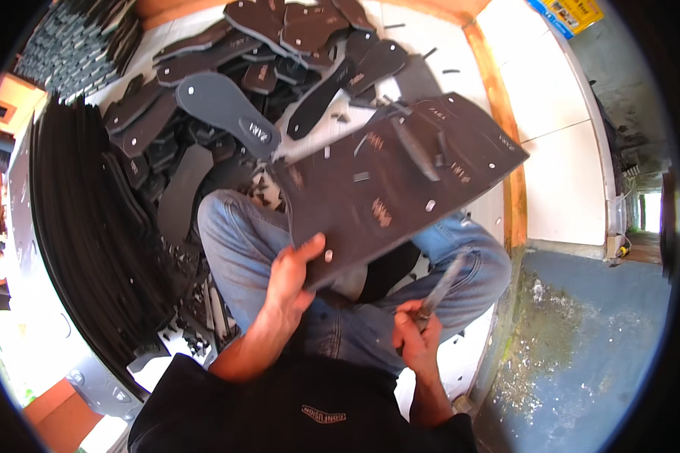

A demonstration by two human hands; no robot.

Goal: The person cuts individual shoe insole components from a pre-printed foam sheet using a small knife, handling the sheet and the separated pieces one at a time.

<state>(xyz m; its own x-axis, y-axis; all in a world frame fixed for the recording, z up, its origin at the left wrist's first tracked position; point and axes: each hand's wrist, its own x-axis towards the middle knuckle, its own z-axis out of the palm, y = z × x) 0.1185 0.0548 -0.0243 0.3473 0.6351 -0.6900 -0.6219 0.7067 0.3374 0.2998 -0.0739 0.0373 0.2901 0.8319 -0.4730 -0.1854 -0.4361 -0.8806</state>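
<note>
My left hand grips the near left corner of a dark brown foam sheet, thumb on top. The sheet is held tilted above my crossed legs, with printed marks, small white spots and several loose dark scraps on it. My right hand is closed round the handle of a knife, its blade pointing up and away, below the sheet and apart from it. Beyond the sheet lies a heap of cut sandal soles, among them a grey sole and a plain dark sole.
A tall stack of dark foam sheets stands at my left. Farther back left is a pile of greyish strips. Small offcuts litter the white floor by my left knee. A wooden edge runs along the right, beyond it a blue-grey floor.
</note>
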